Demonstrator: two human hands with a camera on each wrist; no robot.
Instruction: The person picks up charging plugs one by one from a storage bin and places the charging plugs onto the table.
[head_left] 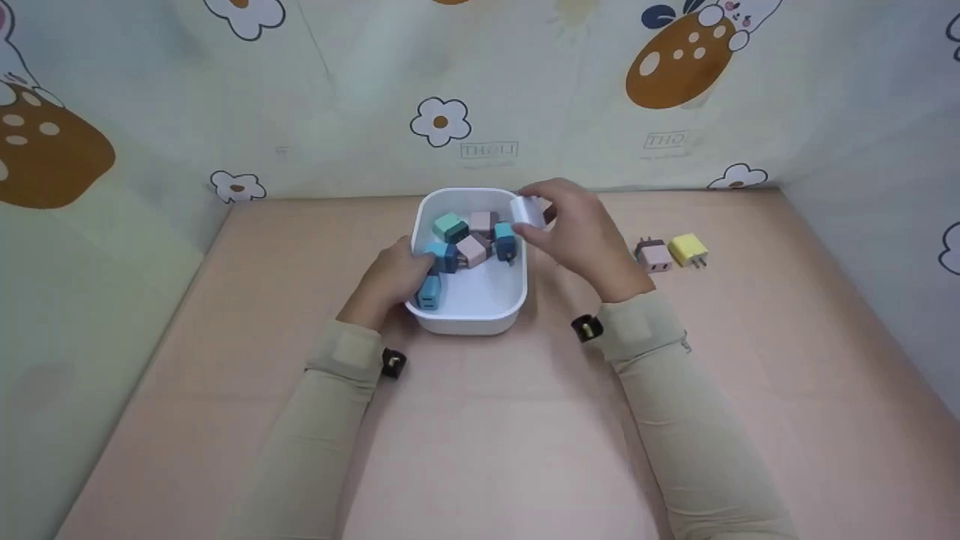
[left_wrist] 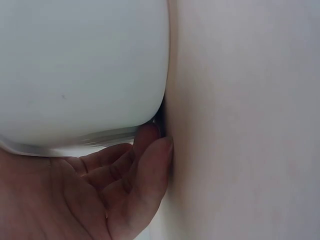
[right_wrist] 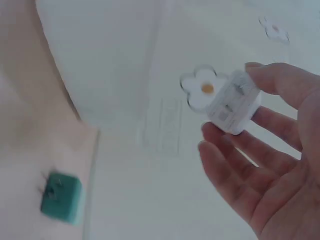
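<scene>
A white plastic bin (head_left: pixel 487 296) stands on the table with several wall chargers in it. My left hand (head_left: pixel 395 276) grips its left side, the thumb over the rim and the fingers low on the outer wall (left_wrist: pixel 85 65). Inside lie a mint green charger (head_left: pixel 450 227), pink ones such as this pink charger (head_left: pixel 472 250), and blue ones such as this blue charger (head_left: pixel 430 292). At the right rim, my right hand (head_left: pixel 581 236) pinches a white charger (head_left: pixel 528 212) between thumb and fingers. The prongs of the white charger (right_wrist: pixel 234 102) show in the right wrist view.
On the table right of my right hand lie a pink charger (head_left: pixel 656 256) and a yellow charger (head_left: pixel 688 250). A teal charger (right_wrist: pixel 62 197) shows on the table in the right wrist view. A flower-printed back wall (head_left: pixel 360 97) rises close behind the bin.
</scene>
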